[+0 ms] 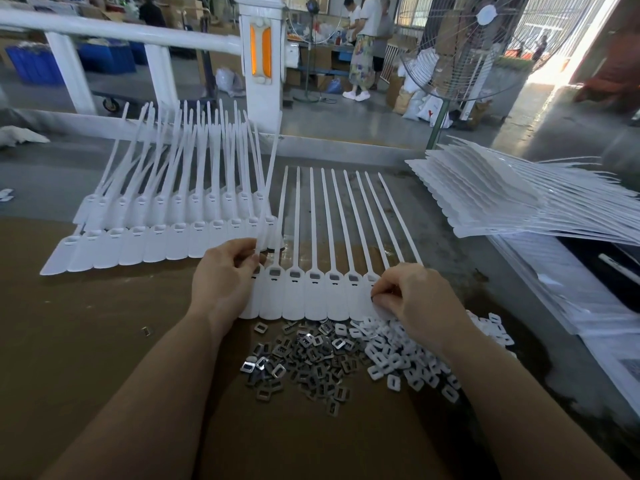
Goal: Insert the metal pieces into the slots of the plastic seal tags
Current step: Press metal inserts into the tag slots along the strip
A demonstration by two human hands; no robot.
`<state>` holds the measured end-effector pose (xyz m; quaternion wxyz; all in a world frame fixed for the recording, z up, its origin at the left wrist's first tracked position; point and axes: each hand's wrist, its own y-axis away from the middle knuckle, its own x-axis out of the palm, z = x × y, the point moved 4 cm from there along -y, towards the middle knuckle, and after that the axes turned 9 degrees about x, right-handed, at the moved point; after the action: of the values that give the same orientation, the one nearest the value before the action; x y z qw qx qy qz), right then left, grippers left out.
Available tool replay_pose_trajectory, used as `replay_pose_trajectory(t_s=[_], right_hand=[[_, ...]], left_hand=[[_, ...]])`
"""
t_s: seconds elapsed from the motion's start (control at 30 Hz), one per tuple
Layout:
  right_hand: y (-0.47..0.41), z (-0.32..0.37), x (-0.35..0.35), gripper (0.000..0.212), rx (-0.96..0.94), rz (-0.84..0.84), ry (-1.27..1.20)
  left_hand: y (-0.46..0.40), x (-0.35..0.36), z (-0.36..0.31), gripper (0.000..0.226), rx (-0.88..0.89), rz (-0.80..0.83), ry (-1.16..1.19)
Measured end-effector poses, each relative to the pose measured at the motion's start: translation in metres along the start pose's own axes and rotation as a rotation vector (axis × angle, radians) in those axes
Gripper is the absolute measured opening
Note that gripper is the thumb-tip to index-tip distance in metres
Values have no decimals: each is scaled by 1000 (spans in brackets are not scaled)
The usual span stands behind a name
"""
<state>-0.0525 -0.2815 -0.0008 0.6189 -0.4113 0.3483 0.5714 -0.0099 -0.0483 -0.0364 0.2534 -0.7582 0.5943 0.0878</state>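
Observation:
A joined row of white plastic seal tags (315, 299) lies flat in front of me, straps pointing away, with metal pieces visible in several of its slots. My left hand (225, 278) grips the row's left end, fingers curled over the strap of the leftmost tag. My right hand (415, 299) sits on the row's right end, thumb and fingers pinching at the rightmost tag; whether a metal piece is between them is hidden. A heap of loose metal pieces (304, 358) lies just below the row on the brown cardboard (86, 341).
White plastic caps (408, 355) are heaped right of the metal pieces. Overlapping rows of tags (166, 230) lie at the left. A stack of tag sheets (519, 202) sits at the right. One stray metal piece (146, 330) lies left. People stand far behind, beside a fan (464, 46).

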Motion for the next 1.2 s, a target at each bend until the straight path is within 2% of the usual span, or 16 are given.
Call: replay_pose_trajectory(t_s=[0.1, 0.23, 0.77, 0.9, 1.03, 1.2], right_hand=[[5, 10, 6, 16, -76, 12, -14], [11, 21, 12, 6, -135, 56, -30], [20, 31, 20, 12, -162, 45, 125], [17, 25, 13, 8, -145, -7, -27], [9, 11, 1, 7, -22, -96, -216], [-1, -3, -6, 9, 113, -75, -393]], left_hand=[[0, 0, -1, 31, 9, 1, -6], [1, -1, -1, 31, 22, 9, -2], [0, 0, 1, 30, 25, -6, 2], [-1, 0, 0, 30, 21, -4, -5], [0, -1, 1, 31, 17, -1, -3], [0, 0, 1, 31, -2, -4, 8]])
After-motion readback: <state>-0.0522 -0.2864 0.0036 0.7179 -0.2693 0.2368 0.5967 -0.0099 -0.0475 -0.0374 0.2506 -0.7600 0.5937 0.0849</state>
